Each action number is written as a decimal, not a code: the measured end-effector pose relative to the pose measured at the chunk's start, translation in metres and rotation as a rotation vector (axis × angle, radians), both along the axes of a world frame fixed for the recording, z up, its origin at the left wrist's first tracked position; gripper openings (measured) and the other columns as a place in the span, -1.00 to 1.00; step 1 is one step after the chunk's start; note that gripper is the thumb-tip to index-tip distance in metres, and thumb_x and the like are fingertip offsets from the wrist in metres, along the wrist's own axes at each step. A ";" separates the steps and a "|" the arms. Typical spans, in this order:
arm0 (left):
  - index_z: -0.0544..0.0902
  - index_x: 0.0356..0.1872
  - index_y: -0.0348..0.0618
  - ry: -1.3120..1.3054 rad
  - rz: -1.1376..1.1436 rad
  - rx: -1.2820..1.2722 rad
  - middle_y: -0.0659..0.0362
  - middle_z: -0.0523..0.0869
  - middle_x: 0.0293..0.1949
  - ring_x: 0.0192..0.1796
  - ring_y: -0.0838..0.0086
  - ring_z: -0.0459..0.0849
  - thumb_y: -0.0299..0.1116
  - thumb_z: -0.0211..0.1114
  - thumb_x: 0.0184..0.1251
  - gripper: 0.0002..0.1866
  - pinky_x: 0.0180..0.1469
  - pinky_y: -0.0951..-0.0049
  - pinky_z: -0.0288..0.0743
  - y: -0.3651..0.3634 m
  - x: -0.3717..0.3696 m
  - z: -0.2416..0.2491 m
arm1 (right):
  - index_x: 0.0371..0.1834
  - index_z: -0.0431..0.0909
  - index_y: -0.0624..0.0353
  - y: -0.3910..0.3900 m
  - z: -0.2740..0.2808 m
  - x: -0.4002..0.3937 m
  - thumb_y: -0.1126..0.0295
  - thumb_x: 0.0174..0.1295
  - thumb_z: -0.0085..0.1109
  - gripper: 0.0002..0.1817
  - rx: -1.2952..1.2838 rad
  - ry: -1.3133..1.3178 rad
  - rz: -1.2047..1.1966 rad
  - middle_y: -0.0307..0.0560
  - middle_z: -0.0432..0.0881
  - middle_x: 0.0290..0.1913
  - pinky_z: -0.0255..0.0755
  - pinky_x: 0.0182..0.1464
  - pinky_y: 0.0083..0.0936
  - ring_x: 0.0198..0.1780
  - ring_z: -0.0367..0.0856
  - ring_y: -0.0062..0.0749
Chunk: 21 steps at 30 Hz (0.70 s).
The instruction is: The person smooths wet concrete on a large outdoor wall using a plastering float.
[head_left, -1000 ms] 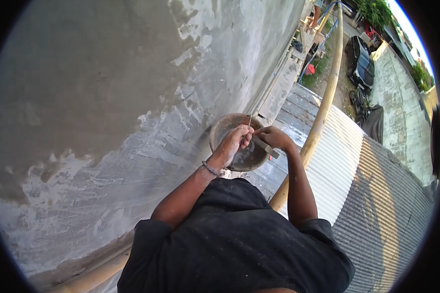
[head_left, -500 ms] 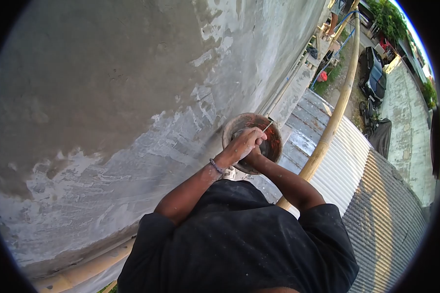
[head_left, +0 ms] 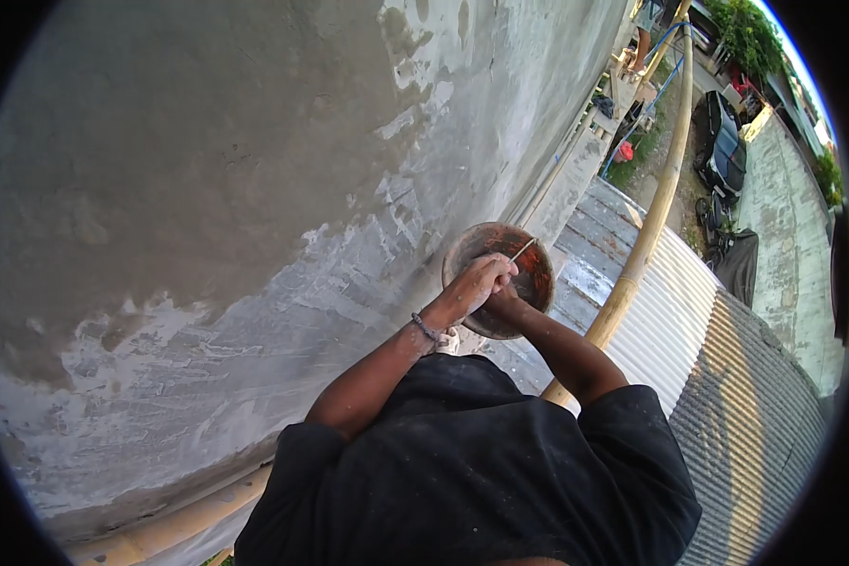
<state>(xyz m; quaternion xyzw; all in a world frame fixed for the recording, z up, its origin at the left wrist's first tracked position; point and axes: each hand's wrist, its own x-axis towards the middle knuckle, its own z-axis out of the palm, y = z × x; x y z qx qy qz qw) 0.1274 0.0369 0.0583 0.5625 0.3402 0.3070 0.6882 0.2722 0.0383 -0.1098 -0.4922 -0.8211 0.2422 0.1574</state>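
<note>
A round, mortar-stained bucket [head_left: 542, 283] stands in front of me at my feet, its inside marked with reddish-orange patches. Over its opening my left hand [head_left: 481, 283], with a bracelet at the wrist, is closed around one end of a thin pale rod [head_left: 524, 250]. That rod slants up to the bucket's far right rim. Pressed against the left hand from below is my right hand [head_left: 502, 304]; its fingers are curled and mostly hidden, and I cannot tell what they hold. Both hands have grey smears.
On the left rises a wall [head_left: 208, 170] with darker, wet-looking plaster. A bamboo rail [head_left: 632, 269] runs along my right, above a corrugated metal roof [head_left: 665, 311]. A narrow plank walkway [head_left: 571, 179] leads ahead to another person's legs [head_left: 642, 47]. A car [head_left: 724, 146] is parked below.
The whole view has shifted slightly, so bucket, hands and wall appear a little further right and lower. The hands keep their grip over the bucket.
</note>
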 end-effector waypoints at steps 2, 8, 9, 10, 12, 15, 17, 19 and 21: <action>0.59 -0.17 -0.22 -0.148 -0.042 -0.187 0.32 0.48 -0.37 -0.32 0.65 0.40 -0.17 -0.04 0.53 -0.66 -0.21 0.63 0.31 0.004 0.001 0.001 | -0.10 0.59 0.03 -0.001 0.013 0.008 0.35 0.20 0.02 -0.76 0.074 -0.003 -0.011 -0.12 0.64 -0.12 0.51 0.02 -0.33 0.01 0.61 -0.25; 0.61 -0.11 -0.22 -0.122 -0.061 -0.216 0.31 0.54 -0.34 -0.29 0.62 0.46 -0.10 0.03 0.51 -0.63 -0.16 0.60 0.37 0.021 0.009 -0.003 | -0.12 0.56 0.04 0.014 0.021 0.038 0.36 0.23 0.02 -0.80 -0.048 0.014 -0.099 -0.11 0.62 -0.18 0.51 0.00 -0.30 -0.07 0.64 -0.21; 0.61 -0.10 -0.21 -0.138 -0.051 -0.272 0.30 0.56 -0.33 -0.28 0.61 0.48 -0.08 0.04 0.51 -0.62 -0.14 0.59 0.39 0.023 0.008 -0.003 | -0.10 0.55 0.02 0.010 0.040 0.043 0.35 0.31 -0.05 -0.81 -0.386 0.369 -0.258 -0.15 0.62 -0.17 0.54 -0.02 -0.32 -0.07 0.64 -0.30; 0.60 -0.05 -0.22 -0.134 -0.042 -0.294 0.29 0.59 -0.28 -0.23 0.59 0.53 -0.05 0.04 0.50 -0.59 -0.07 0.55 0.44 0.021 0.008 0.002 | -0.09 0.53 0.00 0.005 0.062 0.046 0.34 0.38 -0.12 -0.80 -0.725 0.727 -0.408 -0.20 0.63 -0.16 0.58 -0.03 -0.34 -0.07 0.65 -0.38; 0.59 -0.03 -0.23 -0.201 -0.017 -0.285 0.28 0.59 -0.26 -0.21 0.58 0.55 -0.04 0.04 0.51 -0.58 -0.04 0.53 0.46 0.018 0.007 0.003 | 0.01 0.54 -0.05 0.003 0.056 0.062 0.25 0.52 -0.21 -0.74 -1.272 1.474 -0.258 -0.29 0.65 -0.08 0.65 -0.06 -0.35 -0.08 0.67 -0.47; 0.56 0.04 -0.25 -0.314 0.044 -0.259 0.26 0.61 -0.22 -0.17 0.55 0.59 -0.02 0.04 0.50 -0.54 0.00 0.48 0.50 0.014 0.001 0.002 | 0.11 0.53 0.00 -0.016 0.093 0.056 0.16 0.49 -0.10 -0.70 -1.278 1.542 -0.490 -0.25 0.67 -0.04 0.65 -0.09 -0.37 -0.08 0.69 -0.43; 0.57 0.03 -0.25 -0.335 0.059 -0.326 0.24 0.61 -0.23 -0.17 0.54 0.59 -0.04 0.04 0.50 -0.56 0.01 0.47 0.50 0.008 0.000 0.005 | 0.17 0.53 0.05 -0.022 0.066 0.068 0.15 0.46 -0.02 -0.65 -1.298 1.644 -0.460 -0.21 0.68 0.02 0.63 -0.05 -0.35 -0.04 0.69 -0.41; 0.58 -0.09 -0.21 -0.404 0.116 -0.392 0.25 0.60 -0.32 -0.26 0.56 0.59 -0.14 0.06 0.48 -0.67 -0.12 0.50 0.52 0.003 0.005 0.004 | 0.10 0.47 0.01 -0.025 0.074 0.064 0.25 0.49 -0.14 -0.74 -1.285 1.733 -0.351 -0.26 0.60 -0.08 0.59 -0.02 -0.44 -0.05 0.62 -0.46; 0.59 -0.15 -0.20 -0.509 0.147 -0.404 0.25 0.60 -0.34 -0.30 0.55 0.59 -0.19 0.12 0.44 -0.73 -0.16 0.52 0.51 0.003 0.008 -0.008 | 0.12 0.39 0.02 -0.030 0.115 0.044 0.33 0.46 -0.13 -0.76 -1.209 1.833 -0.231 -0.30 0.45 -0.15 0.52 0.00 -0.54 -0.08 0.47 -0.51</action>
